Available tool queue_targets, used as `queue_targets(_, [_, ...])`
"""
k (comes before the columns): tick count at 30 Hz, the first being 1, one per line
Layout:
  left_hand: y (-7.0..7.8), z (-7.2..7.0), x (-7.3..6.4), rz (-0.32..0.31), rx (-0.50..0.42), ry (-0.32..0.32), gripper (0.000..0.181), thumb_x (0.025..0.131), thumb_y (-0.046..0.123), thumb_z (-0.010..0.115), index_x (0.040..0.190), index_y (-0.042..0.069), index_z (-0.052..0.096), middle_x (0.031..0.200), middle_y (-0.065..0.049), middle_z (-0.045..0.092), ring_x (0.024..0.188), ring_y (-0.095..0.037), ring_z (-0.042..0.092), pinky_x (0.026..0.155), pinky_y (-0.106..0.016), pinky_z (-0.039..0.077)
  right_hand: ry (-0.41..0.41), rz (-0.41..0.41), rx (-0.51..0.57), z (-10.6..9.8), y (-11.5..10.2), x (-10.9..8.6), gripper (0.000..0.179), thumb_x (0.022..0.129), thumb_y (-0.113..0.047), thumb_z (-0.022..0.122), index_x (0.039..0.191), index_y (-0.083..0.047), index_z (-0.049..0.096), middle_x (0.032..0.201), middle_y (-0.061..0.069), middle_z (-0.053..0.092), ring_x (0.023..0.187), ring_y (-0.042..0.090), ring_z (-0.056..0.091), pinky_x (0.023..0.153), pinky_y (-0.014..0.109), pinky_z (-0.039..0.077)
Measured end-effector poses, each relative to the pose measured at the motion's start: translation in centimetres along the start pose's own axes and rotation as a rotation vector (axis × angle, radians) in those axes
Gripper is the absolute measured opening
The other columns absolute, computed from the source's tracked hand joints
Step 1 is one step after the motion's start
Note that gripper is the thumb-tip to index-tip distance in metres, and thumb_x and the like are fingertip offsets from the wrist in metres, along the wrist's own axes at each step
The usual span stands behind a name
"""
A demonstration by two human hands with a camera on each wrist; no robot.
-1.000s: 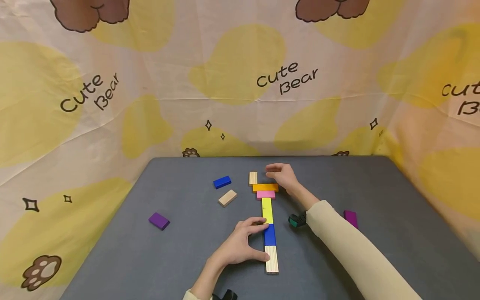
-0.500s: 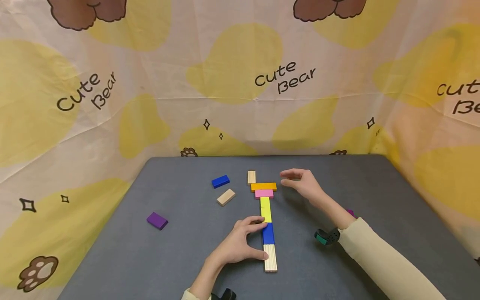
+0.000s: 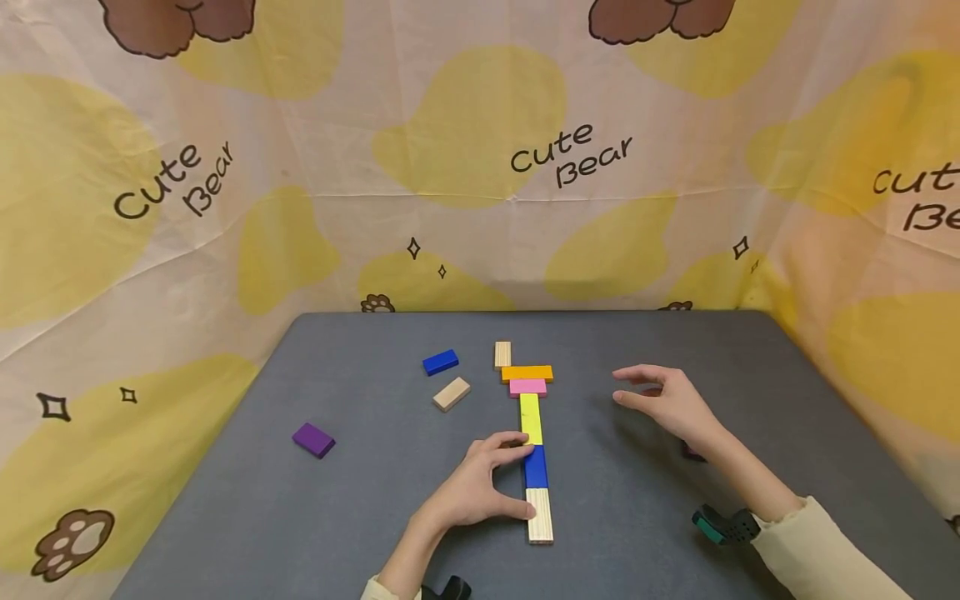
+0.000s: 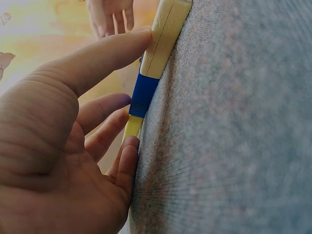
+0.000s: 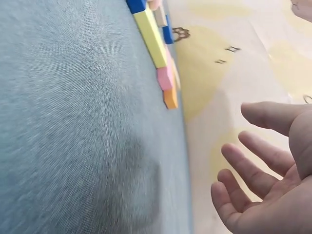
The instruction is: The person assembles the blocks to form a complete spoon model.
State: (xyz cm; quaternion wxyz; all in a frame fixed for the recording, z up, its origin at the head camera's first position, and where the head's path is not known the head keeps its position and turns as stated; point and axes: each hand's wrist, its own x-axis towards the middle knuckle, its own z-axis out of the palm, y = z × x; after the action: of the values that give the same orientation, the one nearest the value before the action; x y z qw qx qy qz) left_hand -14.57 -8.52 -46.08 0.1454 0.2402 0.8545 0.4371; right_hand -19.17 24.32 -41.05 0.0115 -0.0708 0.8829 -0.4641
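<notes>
A row of wooden blocks runs away from me on the table: a plain wood block [image 3: 539, 517] nearest, then a blue block [image 3: 536, 468] and a yellow block [image 3: 530, 417]. A pink block [image 3: 528, 387] and an orange block [image 3: 527, 373] lie crosswise at its far end. My left hand [image 3: 480, 487] rests along the row's left side, thumb at the plain block and fingertips by the blue and yellow ones. Over the table to the right hovers my right hand [image 3: 671, 407], holding nothing, fingers spread in the right wrist view. Its wrist partly hides a purple block [image 3: 693, 452].
Another plain block [image 3: 502, 354] stands out beyond the orange one, at its left end. Left of the row lie a loose blue block [image 3: 440, 362], a loose plain block [image 3: 452, 394] and a purple block [image 3: 313, 440]. A printed cloth [image 3: 465, 167] hangs behind the grey table [image 3: 360, 517].
My right hand has drawn away from the orange block's right end, moving right and toward me. The left hand and the blocks keep their places.
</notes>
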Motion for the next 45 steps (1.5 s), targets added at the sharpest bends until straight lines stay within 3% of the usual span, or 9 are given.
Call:
queue_targets(7, [-0.2, 0.1, 0.0, 0.003, -0.001, -0.004, 0.078, 0.072, 0.041, 0.088, 0.141, 0.024, 0.057, 0.145, 0.017, 0.039, 0.131, -0.018, 0.029, 0.103, -0.051, 0.034, 0.025, 0.080, 0.055, -2.2, 1.1, -3.8, 0.060, 0.083, -0.046, 0.077, 0.133, -0.016, 0.062, 0.139, 0.012, 0.052, 0.112, 0.030, 0.060, 0.085, 0.045, 0.049])
queue_targets(11, [-0.2, 0.0, 0.0, 0.000, 0.000, -0.002, 0.078, 0.071, 0.040, 0.088, 0.141, 0.024, 0.057, 0.146, 0.016, 0.039, 0.131, -0.018, 0.030, 0.103, -0.051, 0.034, 0.092, 0.117, 0.077, -2.9, 2.2, -5.9, 0.060, 0.086, -0.045, 0.075, 0.137, -0.016, 0.059, 0.142, 0.008, 0.050, 0.119, 0.029, 0.056, 0.085, 0.033, 0.048])
queue_targets(15, [-0.1, 0.0, 0.1, 0.006, 0.004, 0.005, 0.077, 0.071, 0.039, 0.088, 0.141, 0.024, 0.057, 0.146, 0.017, 0.039, 0.131, -0.018, 0.029, 0.103, -0.050, 0.035, 0.135, 0.088, 0.086, -3.3, 3.5, -7.0, 0.056, 0.089, -0.038, 0.074, 0.135, -0.011, 0.059, 0.143, 0.002, 0.051, 0.119, 0.030, 0.055, 0.082, 0.021, 0.048])
queue_targets(21, [0.1, 0.0, 0.1, 0.014, 0.004, 0.009, 0.077, 0.071, 0.039, 0.088, 0.140, 0.024, 0.057, 0.146, 0.016, 0.039, 0.131, -0.017, 0.029, 0.103, -0.050, 0.035, 0.114, 0.069, 0.025, -4.1, 5.6, -7.1, 0.053, 0.088, -0.034, 0.076, 0.129, -0.006, 0.062, 0.144, 0.011, 0.049, 0.122, 0.033, 0.050, 0.082, 0.013, 0.044])
queue_targets(29, [0.0, 0.0, 0.0, -0.001, -0.002, 0.005, 0.078, 0.071, 0.039, 0.088, 0.141, 0.024, 0.056, 0.146, 0.018, 0.038, 0.131, -0.016, 0.029, 0.103, -0.050, 0.034, 0.015, 0.108, 0.069, -4.9, 7.1, -6.8, 0.054, 0.084, -0.027, 0.081, 0.128, -0.002, 0.063, 0.141, 0.015, 0.050, 0.110, 0.012, 0.053, 0.081, 0.019, 0.047])
queue_targets(37, [-0.1, 0.0, 0.0, 0.002, -0.007, 0.001, 0.079, 0.071, 0.039, 0.088, 0.142, 0.024, 0.056, 0.146, 0.018, 0.038, 0.131, -0.016, 0.029, 0.103, -0.050, 0.034, -0.025, 0.051, 0.040, -5.3, 8.2, -6.8, 0.053, 0.080, -0.022, 0.084, 0.125, -0.003, 0.065, 0.141, 0.016, 0.051, 0.112, -0.003, 0.047, 0.087, 0.013, 0.042])
queue_targets(45, [-0.1, 0.0, 0.1, 0.002, -0.013, -0.004, 0.078, 0.072, 0.041, 0.087, 0.142, 0.025, 0.056, 0.147, 0.017, 0.038, 0.131, -0.017, 0.029, 0.103, -0.051, 0.034, 0.010, 0.073, -0.035, -5.1, 8.1, -6.6, 0.054, 0.077, -0.026, 0.086, 0.123, -0.005, 0.066, 0.138, 0.016, 0.054, 0.108, 0.005, 0.051, 0.084, 0.015, 0.043])
